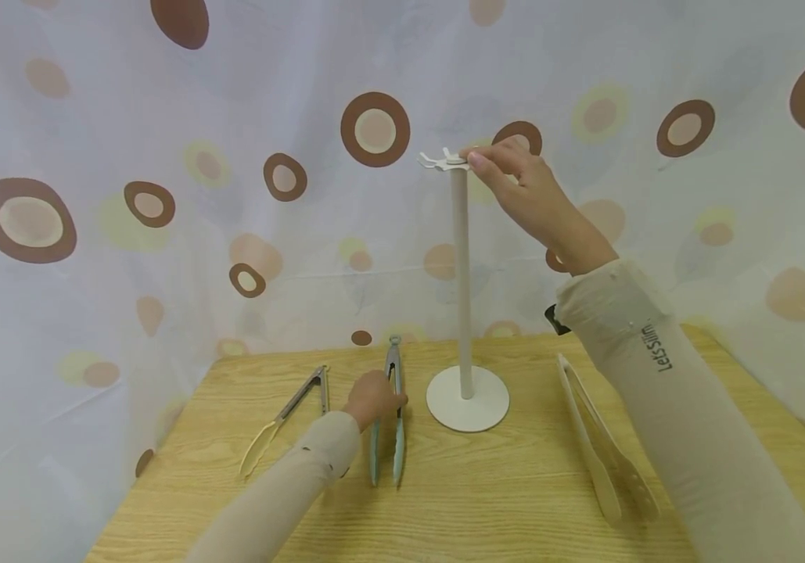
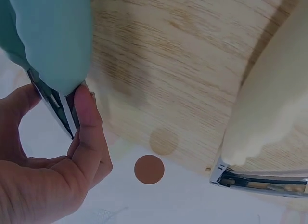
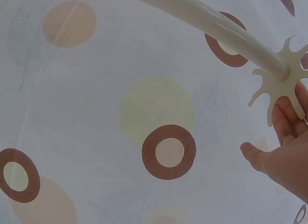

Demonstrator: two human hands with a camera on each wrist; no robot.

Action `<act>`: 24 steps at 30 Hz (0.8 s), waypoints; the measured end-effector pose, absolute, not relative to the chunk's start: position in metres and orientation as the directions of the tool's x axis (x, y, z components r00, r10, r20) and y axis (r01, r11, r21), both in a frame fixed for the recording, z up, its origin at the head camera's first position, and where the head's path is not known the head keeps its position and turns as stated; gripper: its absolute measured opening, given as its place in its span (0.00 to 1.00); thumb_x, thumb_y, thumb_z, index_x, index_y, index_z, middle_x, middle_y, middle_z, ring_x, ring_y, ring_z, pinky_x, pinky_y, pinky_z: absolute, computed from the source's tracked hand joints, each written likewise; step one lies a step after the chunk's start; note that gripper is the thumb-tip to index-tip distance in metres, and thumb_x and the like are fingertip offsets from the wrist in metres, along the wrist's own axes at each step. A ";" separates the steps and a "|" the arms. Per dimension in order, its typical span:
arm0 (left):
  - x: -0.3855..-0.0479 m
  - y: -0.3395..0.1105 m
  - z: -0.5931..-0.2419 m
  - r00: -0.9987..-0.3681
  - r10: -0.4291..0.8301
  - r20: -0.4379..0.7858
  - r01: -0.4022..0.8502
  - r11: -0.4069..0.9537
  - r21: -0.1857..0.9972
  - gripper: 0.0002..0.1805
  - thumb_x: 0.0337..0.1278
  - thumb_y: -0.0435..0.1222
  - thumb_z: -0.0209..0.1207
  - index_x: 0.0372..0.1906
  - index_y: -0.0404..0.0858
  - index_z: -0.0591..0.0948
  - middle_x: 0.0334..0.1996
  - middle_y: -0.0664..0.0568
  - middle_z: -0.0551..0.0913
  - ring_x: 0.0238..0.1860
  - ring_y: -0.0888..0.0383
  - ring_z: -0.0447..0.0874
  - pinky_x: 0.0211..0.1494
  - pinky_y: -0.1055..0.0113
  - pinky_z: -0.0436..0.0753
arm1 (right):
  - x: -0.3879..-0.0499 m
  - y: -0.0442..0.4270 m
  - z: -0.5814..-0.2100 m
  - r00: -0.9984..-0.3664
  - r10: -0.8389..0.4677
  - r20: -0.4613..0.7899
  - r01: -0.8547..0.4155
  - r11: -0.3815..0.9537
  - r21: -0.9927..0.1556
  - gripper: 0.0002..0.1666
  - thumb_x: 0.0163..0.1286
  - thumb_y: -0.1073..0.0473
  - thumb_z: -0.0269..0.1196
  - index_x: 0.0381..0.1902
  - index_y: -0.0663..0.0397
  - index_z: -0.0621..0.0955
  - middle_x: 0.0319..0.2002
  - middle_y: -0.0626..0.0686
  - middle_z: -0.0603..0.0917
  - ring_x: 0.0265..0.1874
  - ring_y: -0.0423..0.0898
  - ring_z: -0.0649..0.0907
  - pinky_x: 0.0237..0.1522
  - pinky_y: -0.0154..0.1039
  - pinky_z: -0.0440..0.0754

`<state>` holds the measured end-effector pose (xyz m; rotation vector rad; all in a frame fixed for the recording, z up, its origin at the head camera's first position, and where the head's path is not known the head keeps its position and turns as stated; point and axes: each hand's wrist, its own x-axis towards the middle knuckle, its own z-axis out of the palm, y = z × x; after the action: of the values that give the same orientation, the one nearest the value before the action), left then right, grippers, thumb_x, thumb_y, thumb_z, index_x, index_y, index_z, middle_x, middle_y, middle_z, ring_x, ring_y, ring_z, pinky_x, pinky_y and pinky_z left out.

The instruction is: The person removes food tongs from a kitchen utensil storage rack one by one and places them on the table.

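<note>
My left hand pinches the metal arms of a pair of tongs with teal tips, just behind the teal heads. In the left wrist view thumb and fingers press from both sides. A white stand with a round base rises right of these tongs. At its top is a ring of curved hooks. My right hand is up at this hook ring, its fingers touching it from the far side in the right wrist view. There the thumb stands apart from the hooks.
Tongs with cream tips lie left of the teal pair. Larger beige tongs lie on the right of the wooden table. A dotted curtain hangs behind the table. Something small and black shows beside the right sleeve.
</note>
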<state>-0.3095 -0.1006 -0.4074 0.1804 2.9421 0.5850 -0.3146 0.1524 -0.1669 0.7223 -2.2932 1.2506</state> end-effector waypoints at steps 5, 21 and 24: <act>-0.311 -0.100 -0.412 -0.981 0.163 -0.109 0.108 0.915 0.389 0.26 0.59 0.39 0.62 0.08 0.42 0.66 0.07 0.56 0.62 0.10 0.62 0.59 0.15 0.71 0.61 | -0.315 0.152 -0.167 -0.768 -0.241 0.593 -0.629 0.451 -0.633 0.26 0.75 0.42 0.48 0.62 0.46 0.77 0.53 0.49 0.71 0.55 0.46 0.68 0.59 0.50 0.62; -0.314 -0.101 -0.418 -0.982 0.168 -0.088 0.124 0.921 0.369 0.27 0.58 0.37 0.62 0.08 0.42 0.63 0.08 0.56 0.62 0.11 0.62 0.59 0.17 0.71 0.62 | -0.316 0.152 -0.167 -0.774 -0.240 0.586 -0.624 0.447 -0.641 0.26 0.75 0.42 0.48 0.63 0.46 0.77 0.54 0.49 0.70 0.55 0.46 0.67 0.58 0.51 0.62; -0.315 -0.101 -0.419 -0.980 0.168 -0.104 0.118 0.919 0.376 0.27 0.59 0.37 0.61 0.08 0.42 0.62 0.08 0.57 0.60 0.11 0.63 0.58 0.16 0.71 0.60 | -0.315 0.153 -0.167 -0.774 -0.242 0.584 -0.623 0.455 -0.637 0.27 0.75 0.42 0.48 0.63 0.46 0.76 0.55 0.50 0.70 0.55 0.47 0.67 0.59 0.52 0.61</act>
<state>-0.3149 -0.1013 -0.4194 0.2202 2.9451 0.5650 -0.3152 0.1526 -0.1668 0.7273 -2.2974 1.2559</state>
